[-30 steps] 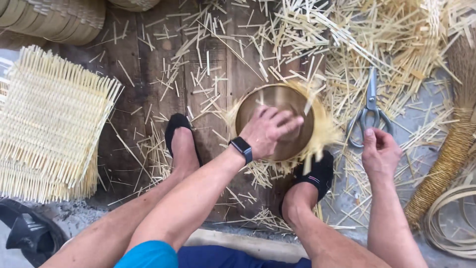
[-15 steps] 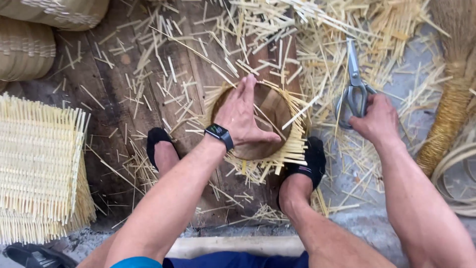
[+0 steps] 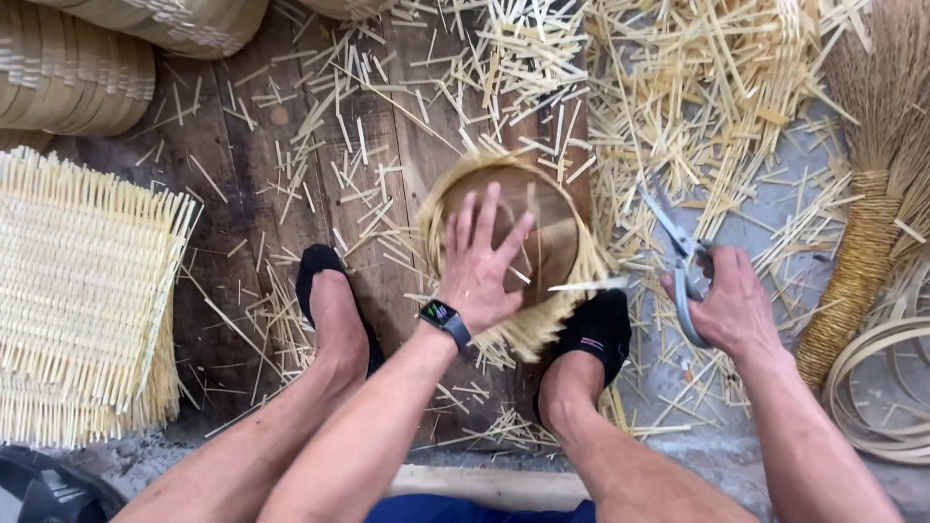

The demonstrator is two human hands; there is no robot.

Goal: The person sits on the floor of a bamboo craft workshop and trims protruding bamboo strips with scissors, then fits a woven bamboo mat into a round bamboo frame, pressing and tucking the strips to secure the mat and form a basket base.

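A round woven bamboo basket (image 3: 547,208) lies on a dark wooden board between my two feet, with loose strip ends sticking out around its rim. My left hand (image 3: 480,261), a dark watch on its wrist, presses flat on the basket with fingers spread. My right hand (image 3: 731,310) is closed around the handles of grey scissors (image 3: 678,257), lifted just right of the basket, blades pointing up and left. My right foot in a black shoe (image 3: 596,334) rests against the basket's lower edge.
Cut bamboo strips (image 3: 678,87) litter the board and grey floor. A stack of square woven mats (image 3: 82,291) sits at left, stacked baskets (image 3: 68,82) at top left, a straw broom (image 3: 872,194) and coiled bamboo hoops (image 3: 886,387) at right.
My right hand reached to the scissors lying on the floor, closed on them and lifted them toward the basket. My left hand stayed on the basket, which turned a little.
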